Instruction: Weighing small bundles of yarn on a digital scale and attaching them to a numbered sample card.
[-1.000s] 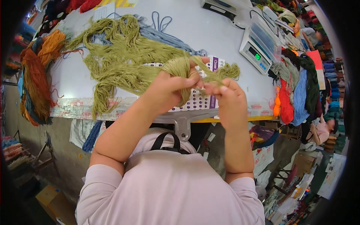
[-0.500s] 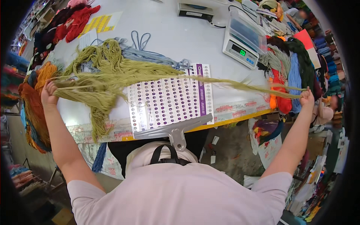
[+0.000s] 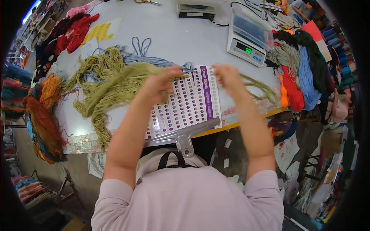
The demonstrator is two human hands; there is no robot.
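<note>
Olive-green yarn (image 3: 115,88) lies in a loose, tangled heap on the left half of the table, over a bundle of grey-blue cord (image 3: 148,59). My left hand (image 3: 162,84) is at the heap's right end, fingers bent closed around some of its strands. To its right, my right hand (image 3: 227,79) is raised and slightly blurred, fingers pinched together. From behind that hand a thin olive strand loops out to the right and down. Beneath both hands lies a white card (image 3: 183,104) with rows of punched holes and a purple stripe, gripped along its lower edge by a large grey clip (image 3: 185,138).
A digital scale (image 3: 248,48) stands at the back right, beside coloured yarn hanks (image 3: 298,73). Another scale (image 3: 195,12) sits at the far edge. Red yarn (image 3: 77,34) lies far left; orange-brown hanks (image 3: 44,111) hang over the left table edge. Scissors (image 3: 148,2) lie at the back.
Both hands have come inward from wide apart to over the card. The olive yarn stretched between them has gone slack, with a strand now looping loosely at the right.
</note>
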